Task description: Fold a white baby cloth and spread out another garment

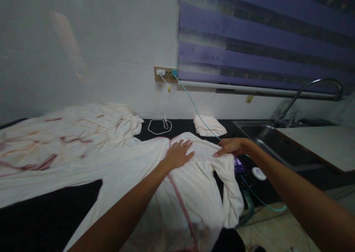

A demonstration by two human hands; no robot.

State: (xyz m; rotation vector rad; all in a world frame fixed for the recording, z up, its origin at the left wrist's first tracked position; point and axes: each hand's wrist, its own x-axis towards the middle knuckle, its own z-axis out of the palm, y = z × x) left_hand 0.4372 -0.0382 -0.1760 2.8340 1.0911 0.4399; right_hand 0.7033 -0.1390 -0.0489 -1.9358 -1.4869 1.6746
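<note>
The left hand (179, 154) lay flat, palm down, fingers spread open, on a white cloth with a pink stripe (172, 193) at the centre of the frame. It pressed on the fabric and gripped nothing. The right hand (230, 146) sat just right of it at the cloth's upper right edge, with its fingers extended and close together and their tips on the fabric. Whether they pinched the edge could not be told.

The cloth was spread over a black countertop (50, 211) and ran from centre frame down to the bottom edge. Its right side was bunched in folds and hung past the counter edge. The pink stripe ran from beside the left hand toward bottom centre.

A larger heap of white fabric with reddish stripes (63, 145) filled the left of the frame and touched the first cloth. A small folded white cloth (209, 125) lay on the counter above the hands, near the wall.

A wall socket (165, 74) at upper centre held a white plug and a blue one. A white cable (160, 126) was coiled on the counter below it. A teal cable (194, 106) ran down and right, passed the right hand and reached the floor at lower right. A steel sink (266, 137) with a curved faucet (313, 87) stood at right, below a purple striped blind (263, 34). A small white round object (259, 173) lay under the right forearm.
</note>
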